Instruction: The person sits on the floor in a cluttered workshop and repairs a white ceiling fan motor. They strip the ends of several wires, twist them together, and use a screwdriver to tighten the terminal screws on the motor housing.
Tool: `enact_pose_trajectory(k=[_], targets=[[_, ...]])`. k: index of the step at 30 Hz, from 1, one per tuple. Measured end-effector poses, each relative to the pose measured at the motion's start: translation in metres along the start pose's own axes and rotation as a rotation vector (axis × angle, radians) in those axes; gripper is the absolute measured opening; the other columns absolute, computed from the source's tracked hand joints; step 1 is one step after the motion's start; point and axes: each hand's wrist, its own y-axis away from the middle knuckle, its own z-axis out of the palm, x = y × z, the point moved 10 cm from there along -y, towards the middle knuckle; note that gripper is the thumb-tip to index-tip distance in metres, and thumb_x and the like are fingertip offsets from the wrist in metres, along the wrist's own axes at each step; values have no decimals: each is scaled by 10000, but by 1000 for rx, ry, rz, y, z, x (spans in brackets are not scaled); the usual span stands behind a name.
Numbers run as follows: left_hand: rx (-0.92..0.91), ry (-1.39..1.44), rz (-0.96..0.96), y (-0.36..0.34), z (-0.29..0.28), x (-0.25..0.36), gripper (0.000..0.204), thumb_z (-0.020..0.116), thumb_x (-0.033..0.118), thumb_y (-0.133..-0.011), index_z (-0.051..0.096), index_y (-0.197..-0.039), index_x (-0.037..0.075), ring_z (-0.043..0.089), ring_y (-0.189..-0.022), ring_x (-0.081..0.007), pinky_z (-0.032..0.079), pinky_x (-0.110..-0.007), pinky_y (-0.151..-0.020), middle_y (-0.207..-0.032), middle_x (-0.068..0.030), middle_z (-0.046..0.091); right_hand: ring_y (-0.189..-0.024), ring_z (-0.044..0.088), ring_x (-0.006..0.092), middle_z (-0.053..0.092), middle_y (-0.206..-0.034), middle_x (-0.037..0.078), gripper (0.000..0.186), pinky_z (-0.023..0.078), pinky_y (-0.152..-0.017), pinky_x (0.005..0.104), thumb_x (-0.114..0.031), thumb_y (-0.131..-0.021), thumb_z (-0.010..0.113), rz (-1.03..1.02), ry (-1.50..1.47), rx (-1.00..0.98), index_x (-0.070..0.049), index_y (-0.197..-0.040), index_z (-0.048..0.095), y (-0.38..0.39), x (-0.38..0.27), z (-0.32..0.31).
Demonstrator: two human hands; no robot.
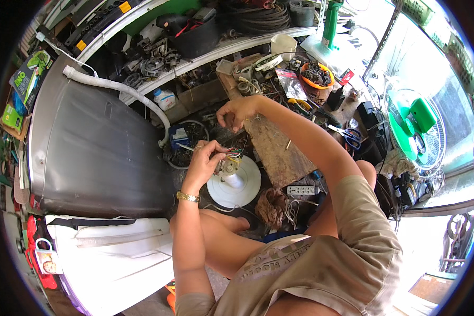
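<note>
My left hand (203, 164) is closed beside a bundle of thin coloured wires (234, 154), pinching them with thumb and fingers. The wires rise from a small metal motor (228, 168) on a white post, which stands on a round white base (250, 184) between my legs. Farther off, my right hand (239, 111) is held bent over the far left end of a worn wooden board (279, 150). Its fingers curl downward and look closed; anything between them is too small to make out.
A dark metal cabinet (95, 142) stands at left with a grey hose (124, 90) along it. Scissors (347, 136), an orange bowl (317, 76) of small parts and a power strip (302, 190) lie right. A green fan (418, 118) stands farther right. Crumpled brown cloth (271, 208) lies near the base.
</note>
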Motion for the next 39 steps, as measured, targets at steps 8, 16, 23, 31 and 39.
enact_pose_trajectory(k=[8, 16, 23, 31, 39], targets=[[24, -34, -3, -1, -2, -1, 128, 717, 68, -806, 668, -919, 31, 557, -899, -275, 458, -369, -792, -853, -113, 620, -832, 643, 148, 670, -895, 82, 390, 511, -722, 305, 26, -753, 727, -211, -220, -125, -21, -1090, 536, -16, -31, 51], [31, -114, -15, 1, -3, 5, 85, 686, 8, -849, 611, -888, -4, 651, -912, -213, 507, -330, -852, -934, -104, 569, -798, 657, 164, 681, -860, 90, 547, 507, -720, 304, 88, -720, 664, -324, -109, 360, 6, -1233, 494, 34, -64, 48], [105, -307, 31, 3, -8, 23, 156, 737, 119, -803, 618, -871, 45, 559, -895, -272, 390, -401, -895, -846, -55, 640, -765, 681, 209, 694, -819, 122, 600, 525, -722, 344, 47, -782, 682, -236, 99, 740, -35, -1320, 429, 70, -89, 60], [94, -302, -64, 4, -3, 19, 198, 715, 171, -840, 643, -992, 68, 561, -1049, -253, 268, -451, -1022, -1010, -82, 682, -751, 678, 332, 692, -841, 158, 637, 535, -703, 399, 12, -788, 699, -348, 299, 717, -51, -1353, 410, 78, -115, 69], [-7, -523, -110, 5, 2, 32, 231, 655, 201, -885, 672, -1077, 74, 528, -1089, -279, 195, -564, -1069, -1012, -112, 659, -896, 641, 350, 690, -827, 126, 680, 481, -816, 442, -34, -750, 713, -292, 767, 878, -78, -1367, 433, 90, -131, 96]])
